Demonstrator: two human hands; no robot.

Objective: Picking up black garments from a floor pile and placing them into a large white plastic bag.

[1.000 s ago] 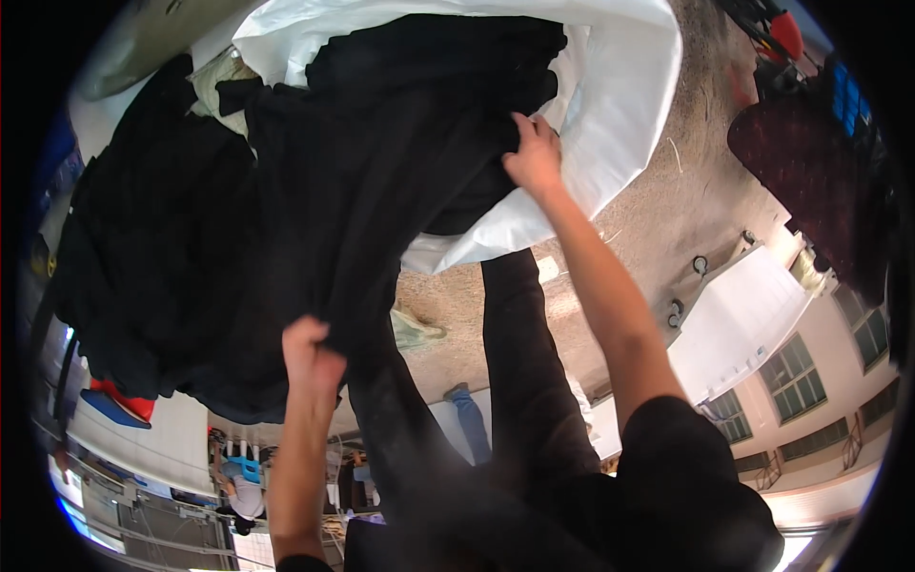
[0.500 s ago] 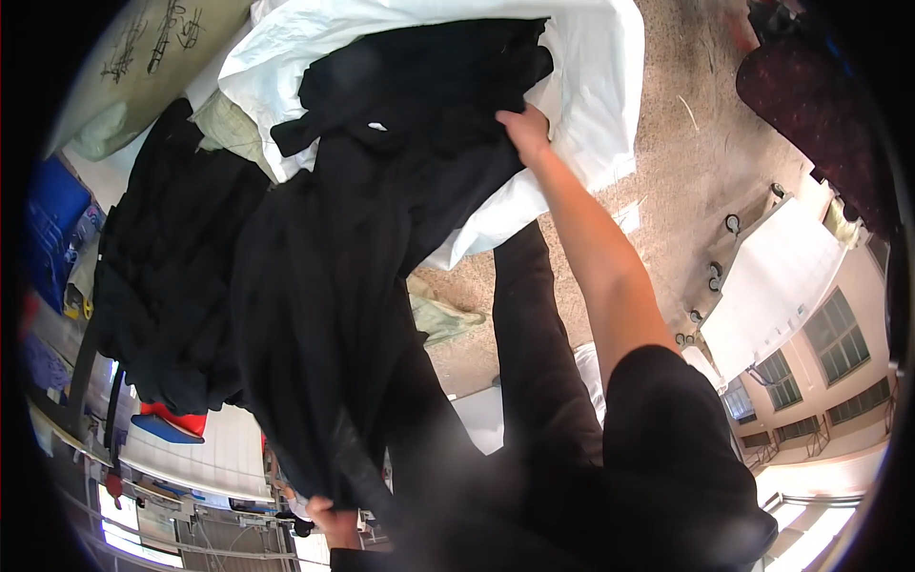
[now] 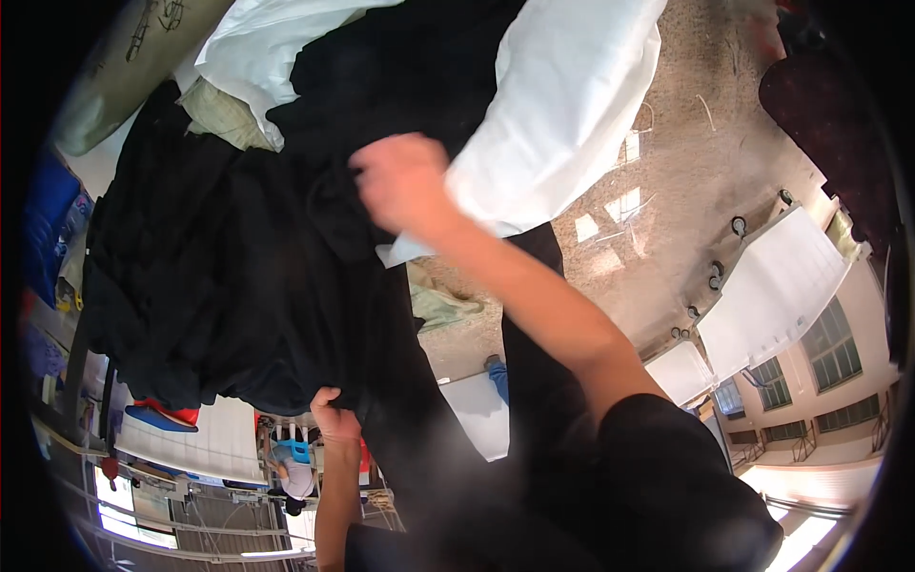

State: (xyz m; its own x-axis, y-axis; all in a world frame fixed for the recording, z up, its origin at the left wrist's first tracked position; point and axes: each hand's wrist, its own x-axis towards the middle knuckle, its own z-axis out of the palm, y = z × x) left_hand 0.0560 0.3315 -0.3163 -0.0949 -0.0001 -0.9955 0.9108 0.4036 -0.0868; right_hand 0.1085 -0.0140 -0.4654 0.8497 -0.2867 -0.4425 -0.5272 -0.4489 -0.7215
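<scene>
A heap of black garments (image 3: 210, 257) spreads from the left side toward the middle. At its near edge my left hand (image 3: 335, 419) is closed on the hem of a black garment, thumb uppermost. My right hand (image 3: 405, 186), smeared by motion, lies over the dark cloth in the middle. Its fingers look curled round a fold of the black garment, though the fingertips are hard to make out. Just beyond, a large white sack (image 3: 572, 105) stands open with more black cloth (image 3: 400, 67) inside.
Beneath lies a speckled floor (image 3: 696, 191); a pale crumpled cloth (image 3: 443, 300) rests between my legs. To the right are a white wheeled cart (image 3: 777, 286) and a dark red bulky shape (image 3: 820, 133). A bent-over person (image 3: 294, 472) appears at lower left, near a white table (image 3: 224, 443).
My right hand has moved left and nearer from the sack's right side. My left hand has come up and further into view. The garment between them has shifted left onto the heap.
</scene>
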